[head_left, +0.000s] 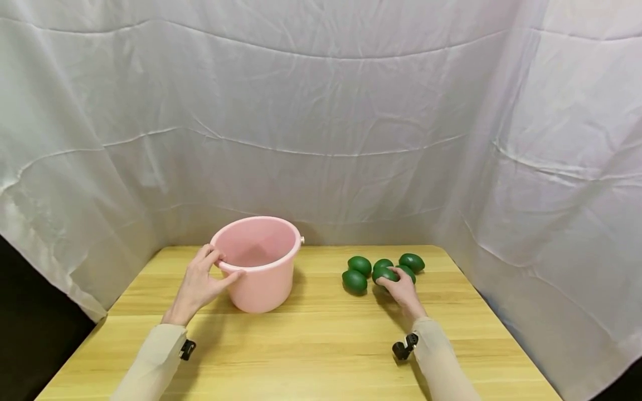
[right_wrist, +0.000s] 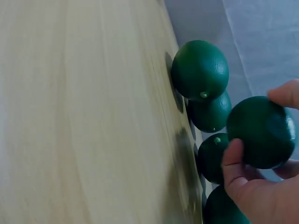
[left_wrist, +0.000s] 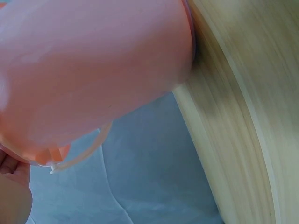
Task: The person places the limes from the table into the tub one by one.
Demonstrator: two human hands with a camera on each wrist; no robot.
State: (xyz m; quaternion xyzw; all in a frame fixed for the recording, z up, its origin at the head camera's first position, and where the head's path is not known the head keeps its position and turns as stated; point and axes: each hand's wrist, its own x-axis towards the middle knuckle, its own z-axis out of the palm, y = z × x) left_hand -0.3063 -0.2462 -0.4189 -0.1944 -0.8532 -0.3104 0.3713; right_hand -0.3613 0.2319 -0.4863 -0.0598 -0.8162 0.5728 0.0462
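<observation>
A pink bucket stands upright on the left part of the table, its mouth facing up. My left hand grips its near left rim, with the fingers over the edge and the thumb along the outside. The bucket's wall fills much of the left wrist view. On the right, my right hand pinches a dark green avocado between thumb and fingers. In the right wrist view this fruit is held off the tabletop. Several more avocados lie around it in a loose cluster.
The wooden table has a grey-white curtain behind it and on both sides. A pale handle hangs from the bucket's rim. Small black wrist cameras sit at both cuffs.
</observation>
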